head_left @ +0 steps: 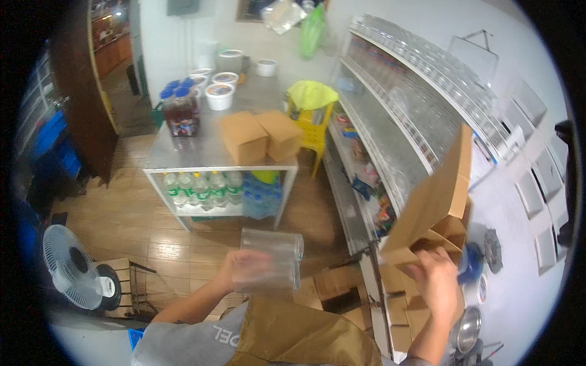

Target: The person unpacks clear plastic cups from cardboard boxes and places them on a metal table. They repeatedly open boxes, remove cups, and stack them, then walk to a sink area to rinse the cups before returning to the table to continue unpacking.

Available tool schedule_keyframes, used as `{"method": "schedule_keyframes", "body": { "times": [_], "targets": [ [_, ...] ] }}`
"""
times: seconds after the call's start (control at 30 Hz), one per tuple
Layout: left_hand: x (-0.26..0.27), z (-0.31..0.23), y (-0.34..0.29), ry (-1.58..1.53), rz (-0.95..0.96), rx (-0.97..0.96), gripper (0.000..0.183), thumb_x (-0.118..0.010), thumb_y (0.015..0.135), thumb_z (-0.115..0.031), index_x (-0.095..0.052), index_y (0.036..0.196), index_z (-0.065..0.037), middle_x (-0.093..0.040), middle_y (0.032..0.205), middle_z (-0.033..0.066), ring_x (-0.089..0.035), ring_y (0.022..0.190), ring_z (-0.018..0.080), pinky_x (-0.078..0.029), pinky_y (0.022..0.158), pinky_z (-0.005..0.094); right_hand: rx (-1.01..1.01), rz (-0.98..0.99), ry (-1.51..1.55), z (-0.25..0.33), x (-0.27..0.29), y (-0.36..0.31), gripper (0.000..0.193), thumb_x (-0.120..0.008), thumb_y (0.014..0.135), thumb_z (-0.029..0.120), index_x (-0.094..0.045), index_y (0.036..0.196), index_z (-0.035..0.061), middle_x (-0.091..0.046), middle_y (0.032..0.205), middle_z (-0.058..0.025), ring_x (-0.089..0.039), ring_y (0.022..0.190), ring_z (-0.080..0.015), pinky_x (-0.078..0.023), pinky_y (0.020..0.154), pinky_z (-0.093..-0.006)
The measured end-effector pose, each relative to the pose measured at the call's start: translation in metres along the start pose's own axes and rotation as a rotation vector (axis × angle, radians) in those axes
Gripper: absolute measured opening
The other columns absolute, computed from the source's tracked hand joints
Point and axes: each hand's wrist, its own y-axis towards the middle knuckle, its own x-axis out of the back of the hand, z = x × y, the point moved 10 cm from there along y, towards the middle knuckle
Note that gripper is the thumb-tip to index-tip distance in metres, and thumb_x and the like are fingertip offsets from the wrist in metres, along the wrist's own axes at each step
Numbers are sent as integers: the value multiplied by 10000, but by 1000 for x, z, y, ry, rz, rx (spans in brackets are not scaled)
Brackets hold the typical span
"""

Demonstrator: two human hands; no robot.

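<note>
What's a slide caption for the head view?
Left hand holds two clear glasses; right hand grips an open cardboard box beside glass-filled shelves.

Wooden floor point(152, 226), white wall point(165, 36), steel table point(201, 152), glass-lined shelves point(415, 104).

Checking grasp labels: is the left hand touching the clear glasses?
Touching. The head view shows the left hand wrapped around the clear glasses, its fingers visible through the glass with no gap; the glasses are off any surface.

1 head-worn fisheye view, high above, downward over a shop floor point(159, 238) and nearby shelves point(390, 140).
</note>
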Motion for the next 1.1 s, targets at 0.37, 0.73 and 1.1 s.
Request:
{"method": "schedule_keyframes", "body": {
  "times": [0.37,0.73,1.1],
  "targets": [
    [174,52,-139,-11,-671,-17,207,-743,808,-9,-699,1003,48,-719,947,122,-679,852,162,-555,788,298,864,-157,489,300,-215,231,362,-745,737,147,-658,1088,128,-669,1060,-142,-597,1078,-344,-451,962,-440],
    [213,118,-258,-11,-1066,-56,237,-738,781,36,-672,1009,37,-716,980,110,-688,856,166,-557,805,295,498,99,333,416,-437,351,766,-784,739,260,-428,1396,91,-408,1465,-148,-349,1376,-317,-274,1126,-520],
    [127,37,-35,143,-195,-51,182,-725,835,3,-693,1011,36,-723,952,117,-688,852,167,-554,798,293,-551,1368,2103,241,-379,-15,830,-410,916,698,-234,1535,173,-362,1517,-117,-412,1344,-295,-340,1090,-494]
  ]
}}
